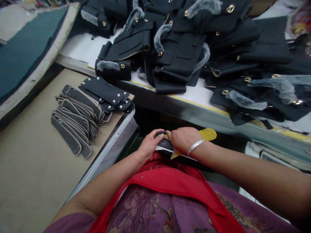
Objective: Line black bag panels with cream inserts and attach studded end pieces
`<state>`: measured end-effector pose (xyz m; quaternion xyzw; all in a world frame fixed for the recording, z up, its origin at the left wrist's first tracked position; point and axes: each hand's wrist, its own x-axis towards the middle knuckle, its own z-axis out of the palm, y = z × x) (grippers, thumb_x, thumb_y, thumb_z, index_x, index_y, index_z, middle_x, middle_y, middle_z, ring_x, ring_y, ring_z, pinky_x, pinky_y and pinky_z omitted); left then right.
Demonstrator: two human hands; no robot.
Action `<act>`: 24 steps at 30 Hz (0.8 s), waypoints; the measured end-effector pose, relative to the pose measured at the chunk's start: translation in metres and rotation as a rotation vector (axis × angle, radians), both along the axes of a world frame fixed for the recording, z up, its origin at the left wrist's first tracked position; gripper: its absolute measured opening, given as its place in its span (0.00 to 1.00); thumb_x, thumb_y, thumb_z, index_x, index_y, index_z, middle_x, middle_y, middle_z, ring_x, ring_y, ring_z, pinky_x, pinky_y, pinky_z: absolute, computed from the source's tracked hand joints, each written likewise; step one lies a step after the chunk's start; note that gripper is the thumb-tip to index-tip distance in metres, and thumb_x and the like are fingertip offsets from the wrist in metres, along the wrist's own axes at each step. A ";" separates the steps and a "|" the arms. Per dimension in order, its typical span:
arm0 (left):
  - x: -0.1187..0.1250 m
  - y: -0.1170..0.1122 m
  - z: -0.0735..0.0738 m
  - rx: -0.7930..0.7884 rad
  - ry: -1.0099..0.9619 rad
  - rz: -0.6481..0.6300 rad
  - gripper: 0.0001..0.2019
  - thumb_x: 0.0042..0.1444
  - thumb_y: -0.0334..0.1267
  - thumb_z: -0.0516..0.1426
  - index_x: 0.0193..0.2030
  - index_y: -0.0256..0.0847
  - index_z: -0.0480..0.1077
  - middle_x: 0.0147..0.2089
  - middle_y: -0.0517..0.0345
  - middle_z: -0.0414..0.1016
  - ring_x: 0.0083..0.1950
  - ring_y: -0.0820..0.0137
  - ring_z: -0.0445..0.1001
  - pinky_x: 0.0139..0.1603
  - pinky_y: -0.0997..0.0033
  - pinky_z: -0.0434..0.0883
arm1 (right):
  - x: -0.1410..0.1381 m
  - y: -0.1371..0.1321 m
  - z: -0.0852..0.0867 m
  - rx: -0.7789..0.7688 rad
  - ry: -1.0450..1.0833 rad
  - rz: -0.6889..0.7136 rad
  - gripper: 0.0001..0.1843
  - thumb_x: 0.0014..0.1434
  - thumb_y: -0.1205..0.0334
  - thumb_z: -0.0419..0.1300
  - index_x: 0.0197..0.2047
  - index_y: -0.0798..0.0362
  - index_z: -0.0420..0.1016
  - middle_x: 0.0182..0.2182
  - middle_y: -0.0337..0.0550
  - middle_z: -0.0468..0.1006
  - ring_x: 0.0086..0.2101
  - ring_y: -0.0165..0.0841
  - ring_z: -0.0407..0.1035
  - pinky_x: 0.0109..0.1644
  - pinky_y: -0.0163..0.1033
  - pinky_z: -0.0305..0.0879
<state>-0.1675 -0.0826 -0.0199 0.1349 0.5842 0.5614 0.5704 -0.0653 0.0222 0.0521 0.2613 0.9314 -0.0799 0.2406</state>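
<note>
Beyond the work, black handbags (pixel 187 53) with gold-coloured fittings and plastic-wrapped handles crowded a white-covered table (pixel 75 45). On a tan board (pixel 26 174) to the left lay two overlapping groups: grey-faced strap pieces (pixel 70 132) and black rounded flaps (pixel 99 89) with small pale squares near their ends.

Work appeared to be partway through on one piece, with many others lying loose; whether those were finished or waiting could not be told. That dark piece (pixel 165 144) was in the person's hands, close above the lap. The left hand (pixel 149 145) pinched its near-left end between thumb and fingers. The right hand (pixel 183 138) was curled inward, thumb at the piece's upper edge, a flat yellow strip (pixel 209 134) projecting beyond the wrist; its other fingers were hidden, so their grip could not be judged.
</note>
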 end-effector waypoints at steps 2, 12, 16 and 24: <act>-0.002 -0.001 0.000 0.009 -0.014 0.002 0.15 0.47 0.38 0.61 0.44 0.39 0.71 0.42 0.54 0.74 0.37 0.71 0.70 0.39 0.72 0.67 | -0.005 -0.003 0.004 0.019 -0.022 -0.015 0.30 0.66 0.52 0.36 0.35 0.53 0.78 0.31 0.54 0.79 0.34 0.43 0.74 0.34 0.43 0.65; -0.009 0.000 -0.002 0.046 -0.084 -0.008 0.14 0.46 0.37 0.61 0.42 0.38 0.71 0.38 0.55 0.74 0.36 0.70 0.71 0.37 0.72 0.67 | -0.014 -0.014 0.010 0.063 -0.073 -0.066 0.29 0.65 0.52 0.38 0.36 0.55 0.79 0.32 0.57 0.79 0.36 0.42 0.74 0.36 0.42 0.66; -0.006 -0.001 -0.004 0.012 -0.007 -0.035 0.16 0.45 0.34 0.61 0.43 0.38 0.70 0.34 0.57 0.73 0.33 0.72 0.70 0.34 0.73 0.65 | -0.002 -0.025 0.005 0.077 -0.059 -0.118 0.30 0.66 0.53 0.36 0.38 0.55 0.78 0.32 0.55 0.79 0.35 0.43 0.74 0.35 0.43 0.66; -0.024 -0.009 0.000 0.062 -0.134 -0.098 0.20 0.46 0.37 0.63 0.48 0.38 0.70 0.36 0.55 0.75 0.35 0.72 0.72 0.40 0.72 0.67 | 0.015 -0.026 0.016 0.127 -0.055 -0.175 0.31 0.65 0.50 0.35 0.39 0.55 0.78 0.35 0.55 0.79 0.38 0.44 0.74 0.37 0.43 0.65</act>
